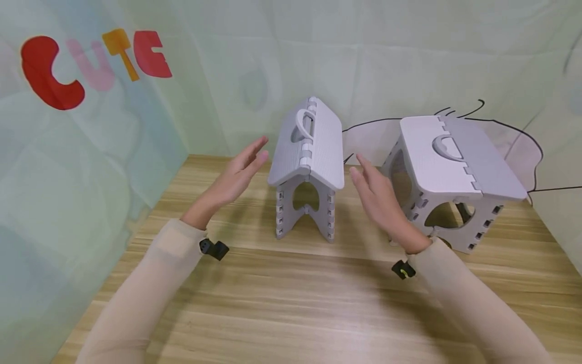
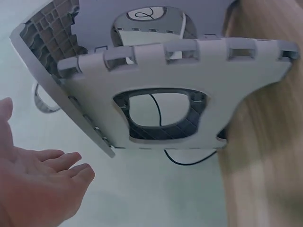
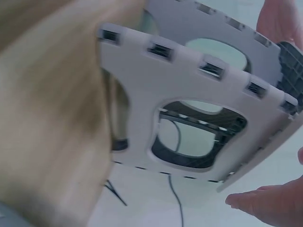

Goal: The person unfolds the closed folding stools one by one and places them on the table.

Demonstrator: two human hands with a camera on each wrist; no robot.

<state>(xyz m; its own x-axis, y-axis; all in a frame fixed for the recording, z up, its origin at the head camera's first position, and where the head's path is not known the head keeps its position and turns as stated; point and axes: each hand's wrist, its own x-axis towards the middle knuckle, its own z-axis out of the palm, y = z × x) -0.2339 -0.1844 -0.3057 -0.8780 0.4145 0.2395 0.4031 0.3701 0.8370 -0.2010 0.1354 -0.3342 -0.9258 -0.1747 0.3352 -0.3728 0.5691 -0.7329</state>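
Note:
A grey plastic folding step stool (image 1: 325, 136) stands half folded in the middle of the table, its top peaked like a roof and its carry handle (image 1: 303, 125) raised at the ridge. My left hand (image 1: 234, 177) is held beside its left panel with the fingers straight and a gap between. On the other side my right hand (image 1: 379, 194) faces the right panel, fingers extended, also apart from it. Both wrist views show the stool's legs with their cut-out openings; the left hand (image 2: 42, 184) and right hand (image 3: 272, 201) sit near the top panel's edge.
A second folding stool (image 1: 459, 156) stands fully unfolded at the right, just behind my right hand and forearm. The wood-grain table (image 1: 291, 303) meets a printed cloth backdrop (image 1: 227, 76) at the back and left.

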